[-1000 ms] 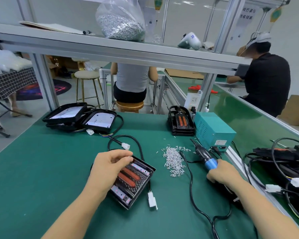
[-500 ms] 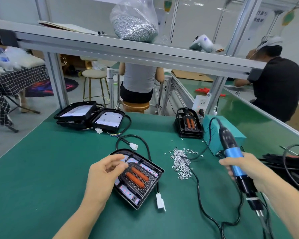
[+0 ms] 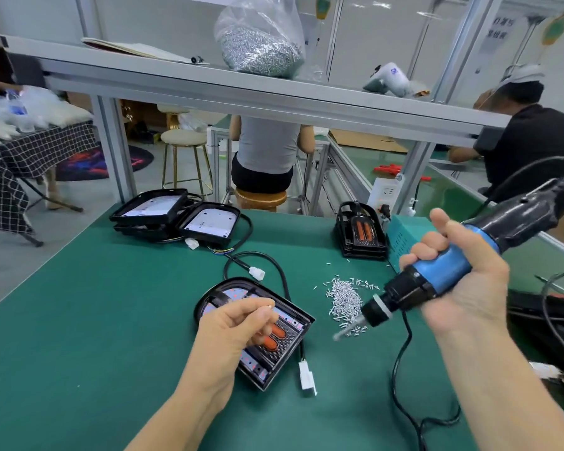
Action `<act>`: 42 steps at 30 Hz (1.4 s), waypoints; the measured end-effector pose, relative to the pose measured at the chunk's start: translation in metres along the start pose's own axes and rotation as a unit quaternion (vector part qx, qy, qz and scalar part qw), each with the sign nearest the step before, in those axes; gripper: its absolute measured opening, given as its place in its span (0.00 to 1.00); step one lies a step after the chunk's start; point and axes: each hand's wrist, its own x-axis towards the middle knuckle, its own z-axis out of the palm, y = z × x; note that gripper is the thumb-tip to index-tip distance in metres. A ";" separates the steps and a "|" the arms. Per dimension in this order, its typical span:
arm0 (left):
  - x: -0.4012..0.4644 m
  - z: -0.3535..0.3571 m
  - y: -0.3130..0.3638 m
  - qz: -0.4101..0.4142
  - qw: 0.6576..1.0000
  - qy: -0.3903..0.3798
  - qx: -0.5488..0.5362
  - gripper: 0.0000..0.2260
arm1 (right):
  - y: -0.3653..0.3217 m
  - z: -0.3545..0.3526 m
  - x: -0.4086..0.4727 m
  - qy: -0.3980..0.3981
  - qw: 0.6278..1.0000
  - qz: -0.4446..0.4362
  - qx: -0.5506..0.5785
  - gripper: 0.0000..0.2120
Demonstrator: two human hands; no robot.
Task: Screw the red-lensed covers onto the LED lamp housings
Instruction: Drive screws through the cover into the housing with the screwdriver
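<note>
Right hand (image 3: pixel 459 271) grips the blue electric screwdriver (image 3: pixel 443 271) aloft, bit angled down-left toward the screw pile (image 3: pixel 345 301), while the left hand (image 3: pixel 238 323) pinches a small screw (image 3: pixel 269 306) just above the red-lensed lamp housing (image 3: pixel 274 346) lying beneath it.

Hanging sign (image 3: pixel 500 27) top right: characters blurred, unreadable.

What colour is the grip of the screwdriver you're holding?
Bright blue, with black ends, on the electric screwdriver in the right hand; head view.
</note>
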 end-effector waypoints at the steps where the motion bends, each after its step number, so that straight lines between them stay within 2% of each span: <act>1: -0.001 0.001 0.000 -0.004 1.000 0.000 -0.005 0.07 | 0.004 0.006 -0.003 -0.008 1.000 -0.014 0.022 0.06; 8: -0.010 0.001 0.001 -0.004 1.000 -0.014 -0.014 0.04 | 0.027 0.037 -0.012 -0.067 0.990 -0.056 0.115 0.08; 13: -0.014 0.000 0.005 0.017 1.000 -0.024 -0.013 0.08 | 0.037 0.043 -0.015 -0.068 0.991 -0.057 0.100 0.09; 31: -0.017 -0.004 0.006 0.024 0.999 -0.037 -0.022 0.10 | 0.047 0.045 -0.018 -0.084 0.992 -0.067 0.073 0.09; 39: -0.018 -0.002 0.007 0.032 0.999 -0.015 -0.016 0.04 | 0.051 0.046 -0.019 -0.097 0.991 -0.077 0.046 0.11; 42: -0.018 -0.003 0.008 0.068 0.997 -0.002 0.045 0.11 | 0.052 0.045 -0.018 -0.111 0.990 -0.082 0.036 0.12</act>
